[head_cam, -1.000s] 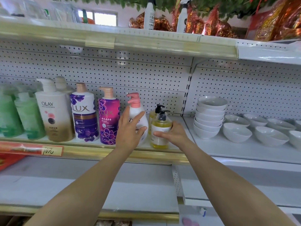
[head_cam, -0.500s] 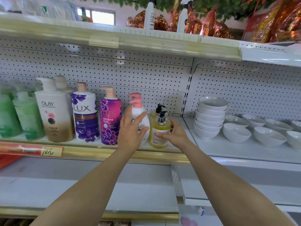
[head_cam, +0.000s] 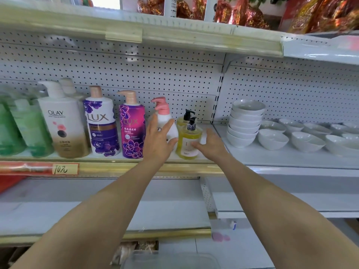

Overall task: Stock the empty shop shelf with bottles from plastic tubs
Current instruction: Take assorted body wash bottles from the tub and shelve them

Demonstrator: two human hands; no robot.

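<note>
A yellow soap bottle point(head_cam: 187, 141) with a black pump stands on the middle shelf point(head_cam: 190, 162), and a second yellow bottle point(head_cam: 182, 119) stands right behind it. My right hand point(head_cam: 210, 144) is beside it on the right, fingers loose, only the thumb tip touching its label. A white bottle with a pink pump point(head_cam: 165, 117) stands to its left. My left hand point(head_cam: 158, 141) is spread flat in front of that white bottle, fingers straight. Further left stand two purple Lux bottles point(head_cam: 132, 129), an Olay bottle point(head_cam: 64, 123) and green bottles point(head_cam: 21, 131).
Stacked white bowls point(head_cam: 245, 123) and loose bowls point(head_cam: 307, 140) fill the shelf bay to the right. A lower shelf point(head_cam: 116, 210) runs beneath my arms. The rim of a clear plastic tub point(head_cam: 169, 259) shows at the bottom edge. Red-gold packets point(head_cam: 242, 12) sit on the top shelf.
My right hand has loosened from round the front yellow bottle, which now stands on the shelf. My left hand's fingers have straightened and lifted off the white bottle.
</note>
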